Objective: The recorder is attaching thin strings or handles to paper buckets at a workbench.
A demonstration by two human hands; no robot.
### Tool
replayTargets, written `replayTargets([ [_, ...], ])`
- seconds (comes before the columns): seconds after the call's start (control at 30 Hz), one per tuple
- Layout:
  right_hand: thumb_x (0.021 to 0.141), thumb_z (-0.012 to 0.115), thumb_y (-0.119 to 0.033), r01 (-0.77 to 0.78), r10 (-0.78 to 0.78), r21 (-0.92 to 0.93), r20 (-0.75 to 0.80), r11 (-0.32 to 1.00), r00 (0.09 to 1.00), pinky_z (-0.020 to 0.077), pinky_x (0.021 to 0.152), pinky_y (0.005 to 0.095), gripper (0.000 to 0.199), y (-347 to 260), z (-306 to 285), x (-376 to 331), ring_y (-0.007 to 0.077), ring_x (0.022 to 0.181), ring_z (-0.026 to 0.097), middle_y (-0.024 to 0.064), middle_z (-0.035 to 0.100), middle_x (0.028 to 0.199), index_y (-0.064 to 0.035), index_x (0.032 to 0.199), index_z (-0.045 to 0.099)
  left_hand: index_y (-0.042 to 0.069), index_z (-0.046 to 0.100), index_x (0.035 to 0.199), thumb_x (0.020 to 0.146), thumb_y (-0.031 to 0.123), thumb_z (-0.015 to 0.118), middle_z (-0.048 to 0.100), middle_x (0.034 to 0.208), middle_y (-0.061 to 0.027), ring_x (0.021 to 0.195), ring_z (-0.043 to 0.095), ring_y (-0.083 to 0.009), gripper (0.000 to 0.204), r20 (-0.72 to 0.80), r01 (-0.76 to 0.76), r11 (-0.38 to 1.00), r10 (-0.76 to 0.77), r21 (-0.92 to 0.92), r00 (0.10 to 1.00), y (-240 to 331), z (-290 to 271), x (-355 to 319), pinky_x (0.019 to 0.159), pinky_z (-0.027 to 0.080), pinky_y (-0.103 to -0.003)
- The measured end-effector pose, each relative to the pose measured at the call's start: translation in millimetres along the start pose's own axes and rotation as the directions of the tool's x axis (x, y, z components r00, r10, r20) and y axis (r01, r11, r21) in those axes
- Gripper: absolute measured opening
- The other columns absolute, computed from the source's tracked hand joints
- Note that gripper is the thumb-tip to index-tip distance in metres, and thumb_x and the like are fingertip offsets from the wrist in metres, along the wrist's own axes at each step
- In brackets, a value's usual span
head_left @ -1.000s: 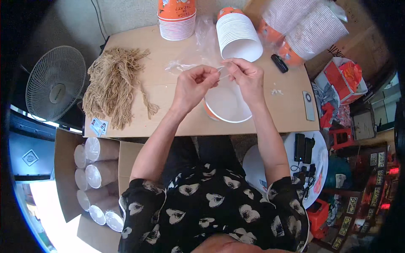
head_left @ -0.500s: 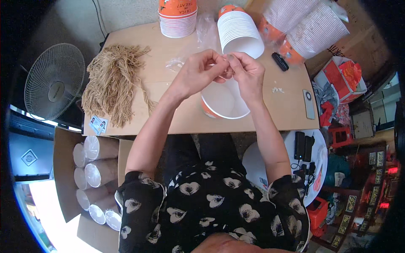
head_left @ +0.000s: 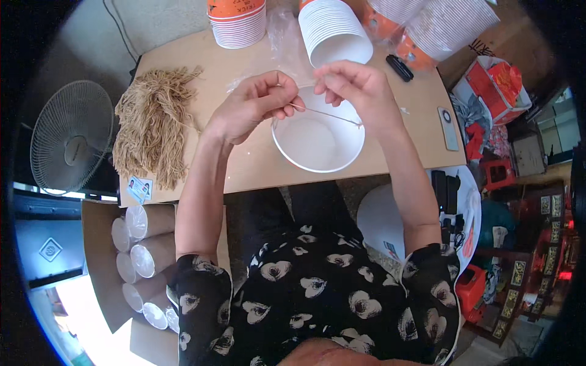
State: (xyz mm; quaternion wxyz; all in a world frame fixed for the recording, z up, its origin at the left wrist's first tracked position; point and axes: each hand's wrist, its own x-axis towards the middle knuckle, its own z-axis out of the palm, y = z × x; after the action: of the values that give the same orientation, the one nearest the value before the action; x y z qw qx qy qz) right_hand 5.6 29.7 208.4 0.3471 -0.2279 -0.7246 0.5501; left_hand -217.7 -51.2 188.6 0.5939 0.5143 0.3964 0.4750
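My left hand (head_left: 259,105) is closed, thumb and fingertips pinching a thin tan string (head_left: 329,114). The string slants from these fingertips down to the right, its far end close below my right hand (head_left: 360,91). My right hand's fingers are loosely curled and slightly apart, with nothing visible between them. Under both hands a white-lined paper bucket (head_left: 317,146) stands with its mouth up near the table's front edge. On the left of the table lies a bundle of tan twisted cords (head_left: 155,122).
A stack of orange-and-white buckets (head_left: 237,30) stands at the back, with a stack lying sideways (head_left: 336,36) beside it. Right of these are bagged bucket stacks (head_left: 448,30), a black object (head_left: 400,68) and a phone (head_left: 448,129). A carton of wrapped cups (head_left: 101,244) sits lower left.
My hands have moved apart from their meeting above the bucket, and the string now shows stretched between them. The whole view has shifted slightly, with more of the bucket's inside visible.
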Motion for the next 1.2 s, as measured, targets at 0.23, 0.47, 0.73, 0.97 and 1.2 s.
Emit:
replayTargets([
  [0.23, 0.096, 0.062, -0.012, 0.138, -0.137, -0.329, 0.027, 0.934, 0.990, 0.0499, 0.068, 0.0235, 0.022, -10, 2, 5, 0.0087, 0.074, 0.061, 0.0039, 0.070, 0.083, 0.0025, 0.110, 0.070, 0.001, 0.063, 0.105, 0.098, 0.019, 0.062, 0.069, 0.094, -0.0080, 0.080, 0.062, -0.0093, 0.019, -0.011, -0.022, 0.994, 0.023, 0.109, 1.000, 5, 1, -1, 0.073, 0.050, -0.022],
  [0.47, 0.090, 0.068, -0.010, 0.038, -0.016, -0.375, 0.061, 0.926, 0.998, 0.0491, 0.065, 0.0269, 0.015, -19, 5, 1, 0.0094, 0.069, 0.059, 0.0048, 0.066, 0.076, 0.0032, 0.098, 0.070, -0.001, 0.063, 0.110, 0.099, 0.020, 0.062, 0.070, 0.096, -0.0095, 0.087, 0.066, -0.0117, 0.024, 0.008, -0.030, 0.989, 0.029, 0.142, 1.000, 10, 4, -3, 0.080, 0.053, -0.024],
  [0.73, 0.092, 0.065, -0.007, 0.260, -0.198, -0.378, 0.194, 0.889, 0.961, 0.0474, 0.065, 0.0249, 0.011, -31, 17, -24, 0.0103, 0.075, 0.058, 0.0046, 0.063, 0.100, -0.0013, 0.101, 0.066, -0.003, 0.062, 0.113, 0.098, 0.018, 0.063, 0.069, 0.106, -0.0111, 0.096, 0.068, -0.0150, 0.026, 0.050, -0.023, 0.998, 0.020, 0.058, 0.999, 10, 0, 1, 0.087, 0.055, -0.024],
  [0.97, 0.098, 0.059, -0.010, -0.143, 0.171, -0.164, 0.176, 0.976, 0.969, 0.0451, 0.063, 0.0222, 0.012, -20, 12, -23, 0.0061, 0.068, 0.053, -0.0010, 0.060, 0.083, 0.0005, 0.100, 0.064, -0.001, 0.062, 0.112, 0.093, 0.008, 0.068, 0.069, 0.107, -0.0096, 0.099, 0.068, -0.0146, 0.023, 0.053, -0.016, 1.000, 0.017, -0.020, 0.998, 9, -2, -1, 0.084, 0.055, -0.022],
  [1.2, 0.098, 0.061, -0.013, -0.009, 0.033, -0.139, 0.173, 0.990, 0.984, 0.0410, 0.061, 0.0200, 0.014, -14, 7, -22, 0.0024, 0.069, 0.048, -0.0047, 0.056, 0.079, 0.0002, 0.099, 0.065, -0.001, 0.062, 0.120, 0.093, 0.009, 0.067, 0.069, 0.108, -0.0082, 0.102, 0.068, -0.0143, 0.030, -0.004, -0.002, 0.984, 0.003, 0.180, 1.000, 16, 5, 0, 0.075, 0.055, -0.021],
])
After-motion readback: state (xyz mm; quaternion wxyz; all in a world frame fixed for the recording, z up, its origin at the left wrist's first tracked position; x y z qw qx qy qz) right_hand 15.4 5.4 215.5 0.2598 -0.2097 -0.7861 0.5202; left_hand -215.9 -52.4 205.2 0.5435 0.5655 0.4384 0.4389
